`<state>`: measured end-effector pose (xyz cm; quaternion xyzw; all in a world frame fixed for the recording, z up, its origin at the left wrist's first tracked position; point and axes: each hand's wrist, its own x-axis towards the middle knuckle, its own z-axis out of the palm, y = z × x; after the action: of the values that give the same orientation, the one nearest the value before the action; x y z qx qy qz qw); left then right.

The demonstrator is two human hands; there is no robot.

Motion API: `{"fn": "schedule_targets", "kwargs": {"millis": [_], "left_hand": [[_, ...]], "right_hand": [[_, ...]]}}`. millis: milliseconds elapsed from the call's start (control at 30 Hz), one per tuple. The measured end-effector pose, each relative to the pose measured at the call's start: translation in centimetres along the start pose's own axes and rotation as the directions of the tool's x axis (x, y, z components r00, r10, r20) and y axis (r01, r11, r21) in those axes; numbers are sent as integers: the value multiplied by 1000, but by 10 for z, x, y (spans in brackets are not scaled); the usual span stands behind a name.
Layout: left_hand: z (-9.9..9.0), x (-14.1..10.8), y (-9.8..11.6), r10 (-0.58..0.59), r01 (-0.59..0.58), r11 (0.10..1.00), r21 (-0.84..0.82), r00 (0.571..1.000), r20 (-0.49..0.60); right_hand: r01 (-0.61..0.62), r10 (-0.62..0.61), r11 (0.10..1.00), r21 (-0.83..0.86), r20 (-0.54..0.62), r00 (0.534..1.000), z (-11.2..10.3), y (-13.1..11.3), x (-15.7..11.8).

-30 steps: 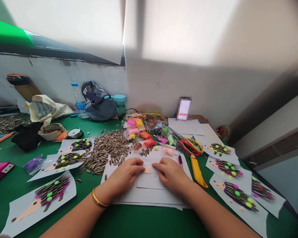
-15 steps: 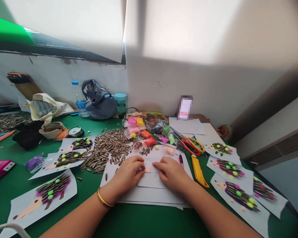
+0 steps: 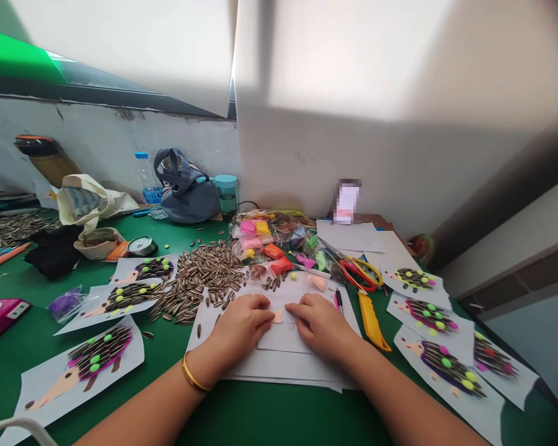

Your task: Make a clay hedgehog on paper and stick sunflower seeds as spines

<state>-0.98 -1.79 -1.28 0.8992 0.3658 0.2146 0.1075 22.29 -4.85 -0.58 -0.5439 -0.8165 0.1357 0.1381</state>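
A small piece of peach modelling clay (image 3: 278,316) lies on a sheet of white paper (image 3: 283,339), which has a faint pencil drawing. My left hand (image 3: 242,323) rests on the paper with fingers bent and apart; its thumb tip touches the clay's left edge. On the other side my right hand (image 3: 322,319) lies palm down, index finger stretched toward the clay and a little apart from it. More white sheets are stacked underneath. A larger lump of peach clay (image 3: 317,283) sits beyond my right hand.
Sunflower seeds (image 3: 199,279) are heaped left of the papers, with bagged coloured clay (image 3: 270,244) behind. Scissors (image 3: 359,274), a yellow utility knife (image 3: 373,322) and a black pen (image 3: 339,301) lie right. Seed-and-clay hedgehog pictures (image 3: 95,365) flank both sides. A propped phone (image 3: 346,203) stands behind.
My left hand has shifted very slightly to the right, its thumb against the clay. My right hand stays in place.
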Motion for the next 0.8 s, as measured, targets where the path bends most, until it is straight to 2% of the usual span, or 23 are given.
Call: {"fn": "schedule_targets", "kwargs": {"millis": [300, 800], "left_hand": [[-3, 0, 5, 72, -70, 996, 62, 997, -22], [-8, 1, 15, 56, -60, 992, 112, 998, 41]], "right_hand": [[4, -4, 1000, -5, -1, 1000, -1, 0, 0], [4, -4, 1000, 8, -14, 1000, -1, 0, 0]]}}
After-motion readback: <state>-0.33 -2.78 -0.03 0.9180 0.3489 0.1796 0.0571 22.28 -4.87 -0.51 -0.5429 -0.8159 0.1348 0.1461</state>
